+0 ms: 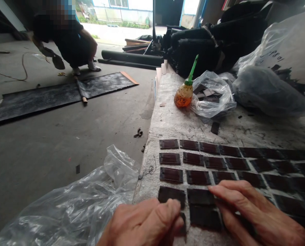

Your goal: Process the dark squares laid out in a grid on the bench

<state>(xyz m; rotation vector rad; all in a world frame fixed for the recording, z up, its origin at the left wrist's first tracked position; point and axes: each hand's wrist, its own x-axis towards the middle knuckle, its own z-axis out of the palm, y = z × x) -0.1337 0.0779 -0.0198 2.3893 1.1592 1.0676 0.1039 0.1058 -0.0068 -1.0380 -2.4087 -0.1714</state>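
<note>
Small dark rectangular pieces [171,175] lie in rows on a pale, stained cloth surface [152,150]. My left hand [147,222] is closed in a pinch at the lower edge of a black rectangular piece [170,194] in the nearest row; its fingertips are slightly blurred. My right hand [254,208] has its fingers stretched out and apart, the fingertips touching the right edge of another black piece [200,197]. Between my hands, a further black piece [205,218] lies just below that one. The palm side of my right hand is hidden.
An oil bottle with a green spout [184,94] stands beside an open clear bag [213,99] of dark scraps. Larger plastic bags [272,85] and black rolls [195,51] lie behind. Clear plastic sheeting [72,205] is at left. A person [65,41] crouches by black sheet material [39,99] on the floor.
</note>
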